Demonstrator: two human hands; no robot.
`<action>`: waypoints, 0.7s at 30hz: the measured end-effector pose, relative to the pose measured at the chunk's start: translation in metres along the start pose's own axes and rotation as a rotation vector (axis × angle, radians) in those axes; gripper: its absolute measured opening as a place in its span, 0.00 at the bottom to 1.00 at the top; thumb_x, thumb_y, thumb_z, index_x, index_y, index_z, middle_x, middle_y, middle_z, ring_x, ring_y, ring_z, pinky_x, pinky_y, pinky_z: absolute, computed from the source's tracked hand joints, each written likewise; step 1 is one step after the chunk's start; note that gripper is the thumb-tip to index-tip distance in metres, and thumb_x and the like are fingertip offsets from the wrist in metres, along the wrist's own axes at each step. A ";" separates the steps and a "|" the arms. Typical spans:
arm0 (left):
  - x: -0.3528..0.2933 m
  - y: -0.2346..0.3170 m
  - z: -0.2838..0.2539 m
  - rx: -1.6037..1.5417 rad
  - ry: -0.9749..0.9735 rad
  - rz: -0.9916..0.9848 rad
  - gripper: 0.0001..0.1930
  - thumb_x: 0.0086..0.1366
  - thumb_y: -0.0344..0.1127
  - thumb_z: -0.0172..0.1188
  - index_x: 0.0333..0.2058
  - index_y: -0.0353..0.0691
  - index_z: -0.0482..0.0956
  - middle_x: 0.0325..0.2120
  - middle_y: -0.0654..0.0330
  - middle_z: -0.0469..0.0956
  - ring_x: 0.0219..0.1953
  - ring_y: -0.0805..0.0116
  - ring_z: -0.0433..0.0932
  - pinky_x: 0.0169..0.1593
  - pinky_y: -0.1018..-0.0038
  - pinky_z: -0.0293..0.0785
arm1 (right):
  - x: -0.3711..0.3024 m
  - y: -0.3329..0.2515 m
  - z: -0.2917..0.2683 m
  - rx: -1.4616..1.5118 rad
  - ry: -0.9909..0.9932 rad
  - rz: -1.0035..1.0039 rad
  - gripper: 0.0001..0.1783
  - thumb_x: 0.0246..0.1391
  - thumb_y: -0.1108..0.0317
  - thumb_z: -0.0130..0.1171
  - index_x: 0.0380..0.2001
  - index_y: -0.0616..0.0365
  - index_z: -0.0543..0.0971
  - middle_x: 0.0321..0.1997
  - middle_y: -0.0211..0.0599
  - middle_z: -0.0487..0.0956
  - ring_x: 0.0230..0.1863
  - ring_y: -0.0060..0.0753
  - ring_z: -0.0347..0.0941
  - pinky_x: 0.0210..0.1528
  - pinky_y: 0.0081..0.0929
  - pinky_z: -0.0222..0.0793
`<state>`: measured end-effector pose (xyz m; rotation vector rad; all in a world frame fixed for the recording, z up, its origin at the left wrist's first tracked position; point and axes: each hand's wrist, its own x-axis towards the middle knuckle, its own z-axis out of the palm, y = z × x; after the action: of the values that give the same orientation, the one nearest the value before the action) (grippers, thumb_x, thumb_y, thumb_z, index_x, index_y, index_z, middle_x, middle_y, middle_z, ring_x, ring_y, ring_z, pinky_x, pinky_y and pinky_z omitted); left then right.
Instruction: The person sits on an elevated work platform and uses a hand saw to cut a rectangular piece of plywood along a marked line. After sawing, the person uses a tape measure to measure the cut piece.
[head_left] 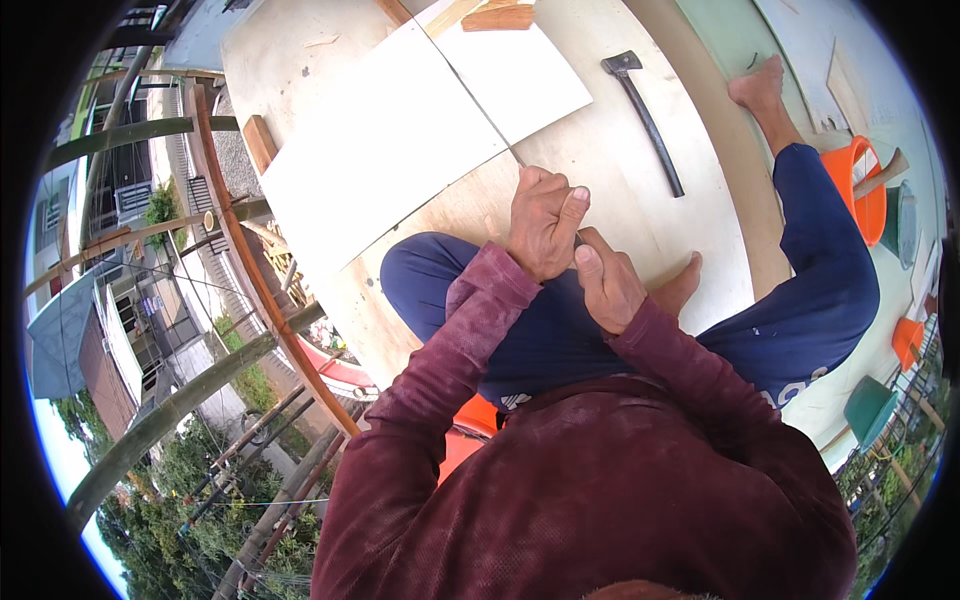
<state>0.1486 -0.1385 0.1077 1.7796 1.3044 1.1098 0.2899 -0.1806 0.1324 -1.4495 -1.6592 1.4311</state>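
A long, thin, dark straight tool runs away from my fists across a white board; whether it is a rod or a blade seen edge-on I cannot tell. My left hand is closed around its near end, thumb on top. Just behind it and to the right, my right hand is closed on the same tool, its thumb pointing forward. Most of the gripped end is hidden by my fingers. To the right of the board lies a small axe with a dark handle.
A pale wooden sheet lies beneath the board and my legs. Wood pieces lie at the far edge. An orange bucket stands at right beyond my right leg. On the left, a reddish rail and bamboo poles border a drop.
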 end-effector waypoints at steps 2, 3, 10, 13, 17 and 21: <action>0.012 -0.014 -0.006 -0.006 0.023 -0.006 0.24 0.74 0.43 0.46 0.18 0.38 0.74 0.19 0.58 0.70 0.34 0.61 0.63 0.43 0.66 0.64 | 0.011 0.008 0.005 -0.054 0.008 -0.066 0.25 0.73 0.49 0.33 0.44 0.59 0.71 0.21 0.52 0.71 0.22 0.59 0.68 0.31 0.45 0.63; 0.032 -0.039 -0.011 0.013 0.056 -0.079 0.23 0.72 0.42 0.51 0.17 0.37 0.71 0.18 0.56 0.66 0.33 0.59 0.62 0.42 0.63 0.63 | 0.044 0.015 0.014 -0.073 0.013 -0.037 0.25 0.73 0.49 0.33 0.43 0.60 0.71 0.21 0.52 0.71 0.23 0.60 0.69 0.32 0.46 0.64; 0.047 -0.054 -0.020 0.032 -0.023 -0.023 0.24 0.73 0.43 0.49 0.18 0.37 0.72 0.17 0.57 0.68 0.33 0.59 0.63 0.43 0.63 0.64 | 0.058 0.002 0.017 -0.043 0.005 0.052 0.26 0.71 0.48 0.34 0.47 0.58 0.72 0.29 0.62 0.78 0.34 0.70 0.74 0.37 0.55 0.66; 0.016 -0.008 -0.007 0.000 -0.017 0.039 0.23 0.73 0.42 0.50 0.18 0.38 0.73 0.18 0.58 0.67 0.32 0.60 0.62 0.42 0.65 0.64 | 0.001 0.013 0.010 -0.008 0.098 -0.104 0.25 0.72 0.48 0.33 0.48 0.56 0.73 0.27 0.61 0.77 0.33 0.69 0.75 0.36 0.54 0.66; 0.076 -0.065 -0.021 0.082 0.057 -0.091 0.25 0.73 0.44 0.50 0.16 0.36 0.70 0.17 0.56 0.68 0.33 0.57 0.62 0.42 0.62 0.63 | 0.097 0.015 0.017 -0.075 0.065 -0.085 0.26 0.73 0.48 0.34 0.42 0.60 0.71 0.24 0.55 0.73 0.29 0.63 0.71 0.35 0.46 0.66; 0.081 -0.087 -0.029 0.108 -0.108 -0.093 0.26 0.74 0.46 0.44 0.20 0.37 0.74 0.20 0.58 0.70 0.37 0.58 0.65 0.46 0.63 0.64 | 0.102 0.016 0.027 -0.040 0.078 -0.001 0.24 0.71 0.49 0.36 0.44 0.59 0.72 0.27 0.61 0.76 0.32 0.69 0.73 0.37 0.53 0.66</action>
<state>0.0994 -0.0353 0.0645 1.8105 1.3899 0.8948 0.2416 -0.0991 0.0832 -1.5062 -1.6488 1.3312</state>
